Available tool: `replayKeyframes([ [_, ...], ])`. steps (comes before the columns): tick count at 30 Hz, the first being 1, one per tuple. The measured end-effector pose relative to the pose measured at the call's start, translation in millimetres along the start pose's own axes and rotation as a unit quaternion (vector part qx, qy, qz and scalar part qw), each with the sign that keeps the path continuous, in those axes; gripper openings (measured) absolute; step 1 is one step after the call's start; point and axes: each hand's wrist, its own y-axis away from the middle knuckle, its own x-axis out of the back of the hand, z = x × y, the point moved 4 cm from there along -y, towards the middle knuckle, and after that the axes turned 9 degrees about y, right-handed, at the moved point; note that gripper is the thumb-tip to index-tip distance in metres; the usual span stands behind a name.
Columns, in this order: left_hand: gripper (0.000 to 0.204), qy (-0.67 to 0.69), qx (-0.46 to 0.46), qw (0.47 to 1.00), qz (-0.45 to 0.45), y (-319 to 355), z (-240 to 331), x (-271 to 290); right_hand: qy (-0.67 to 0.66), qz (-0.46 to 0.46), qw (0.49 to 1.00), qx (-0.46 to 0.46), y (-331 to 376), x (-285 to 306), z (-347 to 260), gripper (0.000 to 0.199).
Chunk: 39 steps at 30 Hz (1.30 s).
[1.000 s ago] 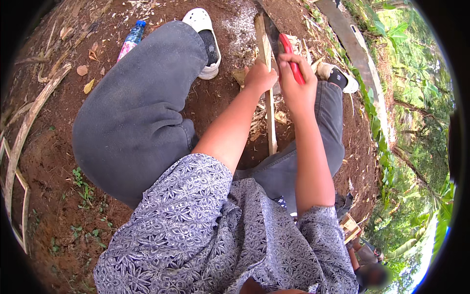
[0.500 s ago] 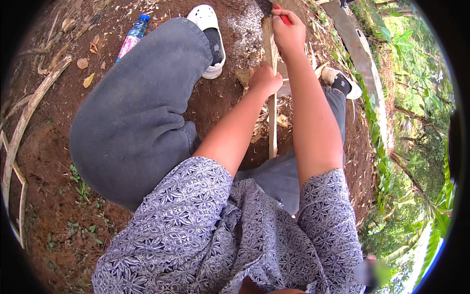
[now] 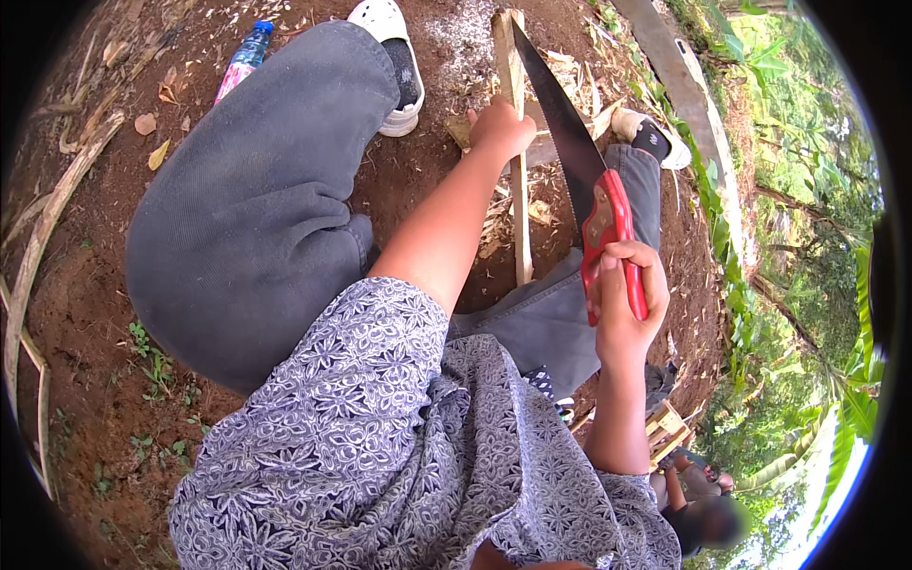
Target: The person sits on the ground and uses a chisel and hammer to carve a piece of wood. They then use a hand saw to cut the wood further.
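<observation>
My right hand (image 3: 631,304) is closed round the red handle of a handsaw (image 3: 570,138). The saw's dark blade slants up and left, its tip beside the far end of a long, narrow wooden strip (image 3: 522,228); I cannot tell whether they touch. Further up and to the left, my left hand (image 3: 503,130) grips that strip, with fingers wrapped round it. The strip runs from beyond the hand down to my trousered leg. Under my left hand lies a flat piece of wood (image 3: 544,150), partly hidden by the hand and blade.
Pale sawdust (image 3: 465,38) covers the soil beyond my left hand. A blue-capped plastic bottle (image 3: 247,62) lies by my left leg. Long sticks (image 3: 59,204) rest at the far left. Greenery borders the right; another person (image 3: 698,508) and a wooden crate (image 3: 668,429) are at lower right.
My right hand has drawn the saw back toward me and to the right, away from the strip's far end. My left hand still grips the strip.
</observation>
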Motion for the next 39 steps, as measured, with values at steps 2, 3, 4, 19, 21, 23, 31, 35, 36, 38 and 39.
replayKeyframes([
  [2, 0.057, -0.012, 0.003, 1.0, 0.003, -2.2, 0.0, -5.2, 0.012, -0.005, 1.0, 0.026, -25.6, -19.1, 1.1, 0.008],
  [3, 0.057, -0.027, 0.005, 1.0, -0.009, 2.6, -2.1, -6.7, 0.019, 0.003, 0.997, 0.081, -60.9, -39.9, 1.3, 0.009],
  [4, 0.057, -0.013, 0.0, 1.0, -0.019, 6.1, 0.2, -3.4, 0.027, 0.019, 0.988, 0.149, -101.8, -66.2, 1.3, 0.01],
  [19, 0.056, 0.042, 0.003, 0.999, -0.026, -10.8, -18.9, -3.9, 0.01, -0.006, 0.988, 0.157, -102.6, -74.3, 1.1, 0.011],
  [21, 0.057, 0.021, 0.004, 1.0, 0.006, -3.1, -12.4, -2.5, 0.009, -0.007, 0.995, 0.102, -46.8, -37.6, -1.1, 0.008],
  [23, 0.057, 0.01, 0.007, 1.0, 0.011, 0.9, -1.4, -0.1, 0.041, 0.015, 0.996, 0.075, -2.4, -6.1, -1.1, 0.006],
  [31, 0.063, -0.016, 0.017, 1.0, 0.005, 7.4, -5.3, -2.7, 0.022, 0.028, 0.983, 0.179, -137.9, -92.9, 7.8, 0.01],
  [35, 0.055, 0.004, 0.018, 1.0, -0.024, 6.2, 6.1, -4.8, -0.078, 0.051, 0.972, 0.217, -279.4, -154.4, -0.1, 0.013],
  [36, 0.054, -0.006, 0.013, 1.0, -0.009, 7.6, 8.1, -3.5, -0.098, 0.042, 0.971, 0.213, -291.1, -160.4, -0.4, 0.013],
  [38, 0.055, 0.009, 0.014, 0.999, -0.038, 9.4, 16.5, -4.2, -0.126, 0.034, 0.969, 0.208, -306.4, -155.4, 5.6, 0.012],
  [39, 0.056, 0.019, 0.023, 0.999, -0.042, 8.9, 13.9, -0.3, -0.081, 0.03, 0.974, 0.212, -290.9, -152.2, 3.1, 0.012],
])
